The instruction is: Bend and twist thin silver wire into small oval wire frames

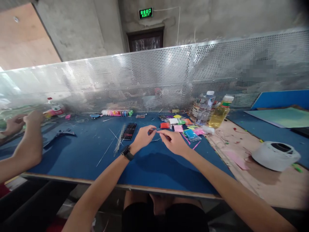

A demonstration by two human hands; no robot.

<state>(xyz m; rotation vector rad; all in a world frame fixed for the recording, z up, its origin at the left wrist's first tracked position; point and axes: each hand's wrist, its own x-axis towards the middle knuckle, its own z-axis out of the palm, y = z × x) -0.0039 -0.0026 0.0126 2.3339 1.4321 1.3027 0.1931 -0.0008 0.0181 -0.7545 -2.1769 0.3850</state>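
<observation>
My left hand point(144, 136) and my right hand point(174, 142) meet above the blue mat point(84, 154), fingertips pinched together on a thin wire or thread point(158, 130) running between them. What exactly they pinch is too small to name. A black watch point(126, 152) sits on my left wrist. A black phone point(129, 130) lies just left of my left hand. Small coloured bead bags point(185, 127) lie beyond my right hand.
Thin wires point(113, 141) lie scattered on the mat. Two bottles point(212, 111) stand at the back right, a white tape roll point(275, 155) on bare wood at right. A perforated metal screen point(169, 77) closes the back. Another person's hands point(21, 122) work at far left.
</observation>
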